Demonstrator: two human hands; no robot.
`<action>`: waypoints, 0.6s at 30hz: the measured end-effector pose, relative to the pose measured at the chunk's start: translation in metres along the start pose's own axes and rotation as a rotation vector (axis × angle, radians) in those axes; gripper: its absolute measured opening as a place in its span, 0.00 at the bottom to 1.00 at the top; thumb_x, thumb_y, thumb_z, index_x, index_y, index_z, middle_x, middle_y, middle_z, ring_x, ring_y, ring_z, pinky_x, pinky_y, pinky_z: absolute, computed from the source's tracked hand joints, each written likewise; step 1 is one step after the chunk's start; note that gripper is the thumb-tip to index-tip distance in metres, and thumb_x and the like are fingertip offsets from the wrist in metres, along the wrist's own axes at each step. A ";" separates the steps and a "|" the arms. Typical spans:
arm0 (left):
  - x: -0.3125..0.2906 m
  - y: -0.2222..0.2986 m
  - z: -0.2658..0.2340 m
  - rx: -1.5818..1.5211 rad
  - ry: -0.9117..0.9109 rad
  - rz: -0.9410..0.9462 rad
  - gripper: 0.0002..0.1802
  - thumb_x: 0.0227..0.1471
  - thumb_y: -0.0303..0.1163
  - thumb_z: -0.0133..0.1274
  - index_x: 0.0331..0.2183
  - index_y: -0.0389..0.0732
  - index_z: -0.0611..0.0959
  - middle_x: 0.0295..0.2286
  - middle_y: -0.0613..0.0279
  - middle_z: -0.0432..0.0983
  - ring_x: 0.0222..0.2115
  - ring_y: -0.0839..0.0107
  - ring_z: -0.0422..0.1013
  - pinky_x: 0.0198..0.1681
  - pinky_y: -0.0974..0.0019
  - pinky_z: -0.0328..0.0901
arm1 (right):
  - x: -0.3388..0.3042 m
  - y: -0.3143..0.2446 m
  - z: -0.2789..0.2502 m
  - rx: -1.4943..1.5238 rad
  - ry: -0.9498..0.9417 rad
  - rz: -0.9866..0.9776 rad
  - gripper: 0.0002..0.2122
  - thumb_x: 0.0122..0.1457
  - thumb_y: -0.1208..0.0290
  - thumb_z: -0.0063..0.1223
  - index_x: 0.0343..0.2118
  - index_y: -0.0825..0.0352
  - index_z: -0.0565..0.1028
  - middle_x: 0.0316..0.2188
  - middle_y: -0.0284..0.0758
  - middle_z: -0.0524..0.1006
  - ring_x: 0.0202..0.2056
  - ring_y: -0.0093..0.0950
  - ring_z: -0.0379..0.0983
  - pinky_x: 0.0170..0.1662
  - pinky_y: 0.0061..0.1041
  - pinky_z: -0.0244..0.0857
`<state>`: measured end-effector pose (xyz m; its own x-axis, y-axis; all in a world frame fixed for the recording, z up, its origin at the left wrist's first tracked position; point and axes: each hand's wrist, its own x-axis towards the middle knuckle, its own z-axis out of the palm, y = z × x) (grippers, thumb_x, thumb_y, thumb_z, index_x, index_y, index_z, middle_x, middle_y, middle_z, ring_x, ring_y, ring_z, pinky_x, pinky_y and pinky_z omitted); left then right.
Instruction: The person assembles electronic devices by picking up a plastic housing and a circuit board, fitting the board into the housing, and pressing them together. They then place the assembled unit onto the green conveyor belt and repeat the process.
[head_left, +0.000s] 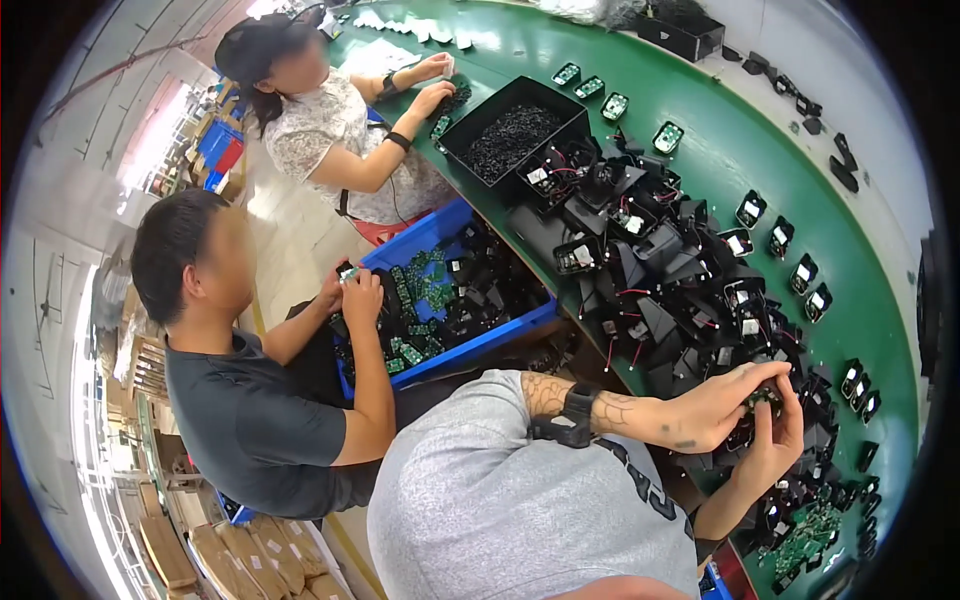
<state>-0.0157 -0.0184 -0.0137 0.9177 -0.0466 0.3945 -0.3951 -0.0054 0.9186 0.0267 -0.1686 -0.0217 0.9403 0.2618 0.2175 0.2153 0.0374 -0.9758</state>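
Device point(764, 398) | in hands point(712, 408) | green side seemingly up | long axis hidden

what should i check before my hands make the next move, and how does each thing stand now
1. Both hands on the small dark piece: ok, the left hand and right hand both have fingers on it.
2. Inside of that piece properly seated: cannot tell, the fingers cover most of it.
3. Free room beside the hands: not ok, a heap of black parts crowds that stretch of table.
4. Nearest co-worker's hands out of the way: ok, they are over by the blue bin.
5. Black wrist device on the left arm: ok, strapped on.
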 end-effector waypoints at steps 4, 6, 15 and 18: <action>0.000 -0.006 -0.009 0.055 0.070 0.032 0.40 0.43 0.11 0.43 0.59 0.39 0.56 0.48 0.41 0.63 0.48 0.42 0.64 0.48 0.54 0.64 | 0.008 0.012 0.008 0.002 0.004 0.001 0.18 0.55 0.86 0.49 0.50 0.74 0.71 0.50 0.40 0.73 0.48 0.27 0.70 0.53 0.23 0.62; -0.001 -0.006 -0.011 0.025 0.039 0.031 0.42 0.41 0.12 0.44 0.60 0.37 0.54 0.47 0.40 0.63 0.44 0.42 0.66 0.45 0.54 0.66 | 0.007 0.019 0.005 0.037 -0.010 -0.040 0.18 0.55 0.87 0.48 0.50 0.74 0.71 0.51 0.41 0.72 0.49 0.28 0.70 0.53 0.24 0.62; 0.002 -0.002 -0.048 -0.030 -0.111 0.018 0.46 0.47 0.18 0.48 0.63 0.43 0.46 0.47 0.42 0.67 0.44 0.44 0.68 0.44 0.54 0.66 | 0.015 0.031 -0.004 -0.051 -0.206 -0.362 0.17 0.57 0.83 0.47 0.51 0.74 0.67 0.54 0.47 0.67 0.55 0.36 0.64 0.58 0.32 0.58; -0.004 -0.008 -0.052 -0.149 -0.071 -0.015 0.46 0.47 0.19 0.49 0.63 0.45 0.47 0.36 0.40 0.74 0.35 0.42 0.71 0.38 0.52 0.66 | 0.015 0.000 0.037 -0.172 -0.080 -0.269 0.22 0.58 0.78 0.49 0.55 0.75 0.62 0.55 0.47 0.66 0.56 0.38 0.63 0.60 0.34 0.55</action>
<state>-0.0140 0.0335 -0.0213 0.9162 -0.1180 0.3830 -0.3663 0.1413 0.9197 0.0314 -0.1290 -0.0188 0.8213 0.3402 0.4580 0.5009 -0.0457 -0.8643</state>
